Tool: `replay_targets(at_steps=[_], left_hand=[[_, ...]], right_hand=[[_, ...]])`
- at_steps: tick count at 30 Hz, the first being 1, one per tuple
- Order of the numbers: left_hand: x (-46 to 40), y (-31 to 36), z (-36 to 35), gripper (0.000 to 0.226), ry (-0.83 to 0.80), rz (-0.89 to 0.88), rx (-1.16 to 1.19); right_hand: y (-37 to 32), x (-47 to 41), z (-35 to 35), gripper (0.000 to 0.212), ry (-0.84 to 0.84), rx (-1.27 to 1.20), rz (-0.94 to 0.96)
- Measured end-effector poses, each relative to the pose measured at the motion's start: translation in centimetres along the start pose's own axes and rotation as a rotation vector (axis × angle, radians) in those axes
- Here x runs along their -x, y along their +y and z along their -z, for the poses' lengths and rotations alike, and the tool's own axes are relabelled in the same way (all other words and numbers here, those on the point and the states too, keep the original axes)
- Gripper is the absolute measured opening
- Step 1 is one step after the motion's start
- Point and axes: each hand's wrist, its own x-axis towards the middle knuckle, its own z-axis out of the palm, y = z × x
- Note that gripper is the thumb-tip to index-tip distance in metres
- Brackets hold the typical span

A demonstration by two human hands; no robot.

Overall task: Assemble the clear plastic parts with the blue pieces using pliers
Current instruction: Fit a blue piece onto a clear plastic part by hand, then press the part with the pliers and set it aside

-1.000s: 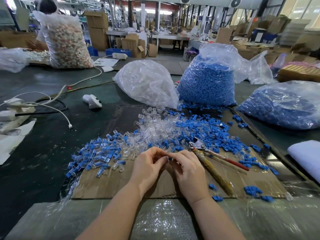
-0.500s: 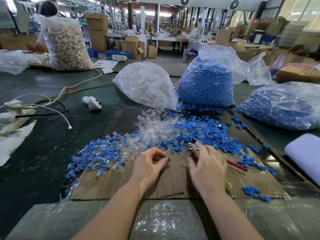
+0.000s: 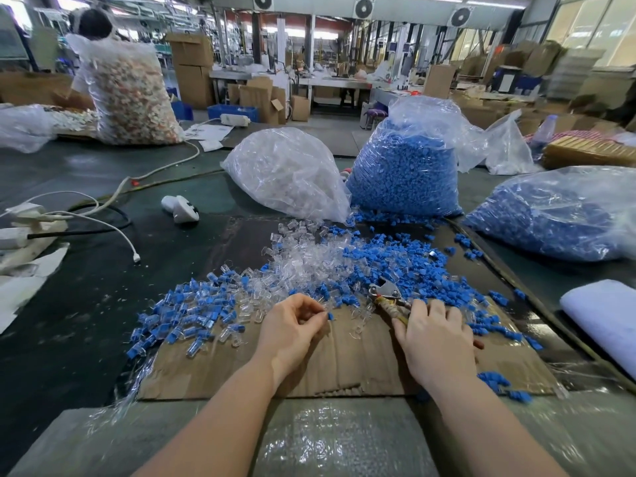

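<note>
The left hand [image 3: 292, 325] hovers over the cardboard sheet [image 3: 344, 366], its grip curled tight, thumb and fingertips pinching a small blue piece [image 3: 330, 316] that pokes out toward the pliers. Whether a clear part is pinched along with it cannot be told.

The right hand [image 3: 437, 339] lies on the pliers [image 3: 390, 297], to the right of the left hand. Its fingers are spread and bent over the wrapped handles, thumb against the near handle; how firm this grip is cannot be told. The metal head of the pliers sticks out beyond the fingers, pointing at the pile, and a red handle tip shows past the hand's right edge.

Just beyond the cardboard's far edge lie loose clear plastic parts [image 3: 303, 259], with loose blue pieces [image 3: 406, 266] to their right. Left of the left hand, partly on the cardboard, lies a spread of clear parts with blue fitted inside [image 3: 192, 315].

Beyond the pile stand 3 bags: a bag of clear parts [image 3: 285, 173], a bag of blue pieces [image 3: 406, 173] touching its right side, and another blue-filled bag [image 3: 557, 215] far right. A white handheld device [image 3: 180, 208] lies on the dark surface [image 3: 86, 304] left of the clear bag. White foam padding [image 3: 605, 318] lies right of the cardboard.
</note>
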Motion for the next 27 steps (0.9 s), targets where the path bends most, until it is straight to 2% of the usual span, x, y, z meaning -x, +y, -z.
replay_targets(at_steps=[5,8,11,13,17,24,27], left_hand=[[-0.5,0.8,0.1,0.005,0.028,0.114,0.153],[-0.9,1.5,0.3,0.004,0.043,0.182,0.25],[-1.2,2.1,0.5,0.005,0.054,0.234,0.373],[-1.5,2.4,0.5,0.003,0.07,0.227,0.383],[-1.9,2.6,0.5,0.004,0.108,0.231,0.369],[-2.1,2.5,0.7,0.004,0.139,0.25,0.376],[-2.1,2.6,0.7,0.004,0.146,0.255,0.382]], right_hand=[[-0.1,-0.4,2.0,0.042,0.016,-0.113,0.144],[-1.0,-0.6,3.8,0.039,-0.18,-0.401,0.194],[-2.0,-0.6,5.0,0.04,-0.409,-0.762,0.15],[-2.2,-0.5,5.5,0.041,-0.542,-0.903,0.139],[-2.1,-0.4,5.4,0.045,-0.668,-0.881,0.17],[-2.3,-0.6,5.9,0.021,-0.806,-0.936,0.165],[-2.5,-0.5,6.1,0.021,-0.828,-0.954,0.144]])
